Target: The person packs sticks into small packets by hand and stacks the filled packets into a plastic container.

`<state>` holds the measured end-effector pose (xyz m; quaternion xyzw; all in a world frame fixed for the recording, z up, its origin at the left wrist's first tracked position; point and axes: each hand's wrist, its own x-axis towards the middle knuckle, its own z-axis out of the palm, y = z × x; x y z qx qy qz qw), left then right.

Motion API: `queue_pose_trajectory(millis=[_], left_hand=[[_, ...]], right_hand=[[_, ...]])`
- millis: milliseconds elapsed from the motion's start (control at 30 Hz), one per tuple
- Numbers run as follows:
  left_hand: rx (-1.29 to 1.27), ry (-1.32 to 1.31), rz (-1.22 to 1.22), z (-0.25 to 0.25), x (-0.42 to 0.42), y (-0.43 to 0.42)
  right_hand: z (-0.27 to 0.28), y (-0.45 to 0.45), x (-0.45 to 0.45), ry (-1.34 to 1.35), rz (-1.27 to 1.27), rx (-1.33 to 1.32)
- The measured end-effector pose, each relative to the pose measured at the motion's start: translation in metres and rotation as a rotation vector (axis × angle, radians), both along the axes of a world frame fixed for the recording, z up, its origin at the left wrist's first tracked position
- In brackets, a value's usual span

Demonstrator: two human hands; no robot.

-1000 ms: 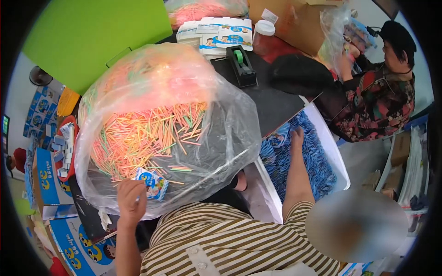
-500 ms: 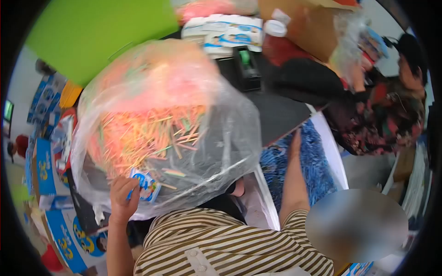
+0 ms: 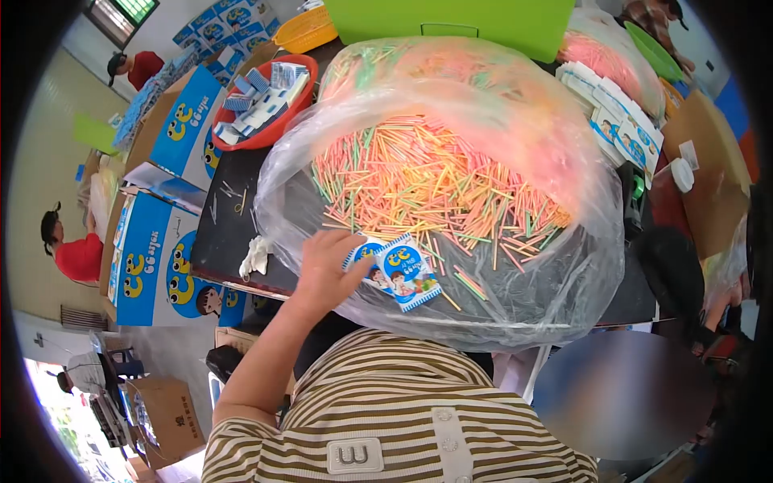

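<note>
My left hand (image 3: 326,270) is closed on two small blue-and-white printed sachets (image 3: 409,274), the thumb lying over one and the fingers bent behind. They overlap, fanned out, at the near edge of a large clear plastic bag (image 3: 564,310). Inside the open bag, just beyond my fingers, lies a big heap of thin pink, yellow, orange and green candy sticks (image 3: 427,177). A few loose sticks (image 3: 471,283) rest on the bag's floor beside the sachets. My right hand is not in view.
A red basket (image 3: 310,80) of sachets stands on the dark table (image 3: 229,233). Blue printed cartons (image 3: 145,249) are at left. Behind the bag is a green bin (image 3: 451,20); at right are flat packets (image 3: 616,121), a tape dispenser (image 3: 632,193) and a brown carton (image 3: 704,161). Other people are around.
The view has swung left, showing more cartons and the red basket. My left hand stays on the sachets, and two now show. My right arm, earlier reaching over something blue, has left view.
</note>
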<state>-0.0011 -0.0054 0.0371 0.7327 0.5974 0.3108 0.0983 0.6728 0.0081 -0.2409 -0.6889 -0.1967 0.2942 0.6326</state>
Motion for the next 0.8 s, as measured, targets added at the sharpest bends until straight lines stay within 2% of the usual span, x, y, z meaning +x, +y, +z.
queue_pose_trajectory(millis=[67,133,167,200,267,300,367,400,433,467,500,533,600,667,700,733,800], left_hand=[[-0.014,0.151,0.035,0.006,0.017,0.014],[-0.014,0.126,-0.023,-0.008,0.021,0.027],[-0.024,0.122,-0.076,-0.015,0.020,0.030],[-0.025,0.108,-0.085,-0.017,0.018,0.031],[-0.047,0.123,-0.150,-0.019,0.014,0.032],[-0.042,0.120,-0.169,-0.019,0.008,0.031],[-0.522,-0.171,0.023,-0.016,-0.020,0.029],[-0.573,0.083,-0.015,-0.010,-0.035,0.030],[-0.565,0.076,-0.015,-0.006,-0.036,0.026],[-0.306,0.144,-0.016,-0.003,-0.035,0.019],[-0.045,0.211,-0.014,-0.002,-0.034,0.016],[-0.038,0.203,-0.005,-0.003,-0.034,0.017],[-0.245,0.220,-0.179,-0.010,-0.036,0.017],[-0.171,0.195,-0.178,-0.026,-0.040,0.014],[-0.238,0.085,-0.212,-0.026,-0.037,0.013],[-0.311,-0.033,-0.248,-0.028,-0.031,0.011],[-0.308,-0.059,-0.194,-0.034,-0.010,0.004]], right_hand=[[0.023,-0.019,0.004,-0.057,-0.068,-0.028],[0.027,-0.057,0.020,-0.198,-0.128,-0.137],[0.062,-0.067,-0.014,-0.215,-0.223,-0.079],[0.119,-0.077,-0.081,-0.228,-0.320,-0.023],[0.161,-0.087,-0.133,-0.260,-0.334,0.034],[0.186,-0.083,-0.169,-0.354,-0.205,0.073],[0.235,-0.066,-0.251,-0.506,0.103,0.148],[0.254,-0.055,-0.294,-0.565,0.290,0.179],[0.262,-0.043,-0.330,-0.791,0.472,0.231],[0.269,-0.029,-0.369,-0.835,0.729,0.316],[0.269,-0.019,-0.404,-0.890,0.980,0.265],[0.263,-0.005,-0.438,-1.029,1.160,0.380],[0.272,0.003,-0.494,-1.285,1.357,0.175],[0.261,0.010,-0.507,-1.399,1.406,0.162],[0.256,0.014,-0.513,-1.508,1.429,0.129],[0.260,0.017,-0.506,-1.503,1.430,0.173],[0.266,0.019,-0.492,-1.545,1.443,0.175]])
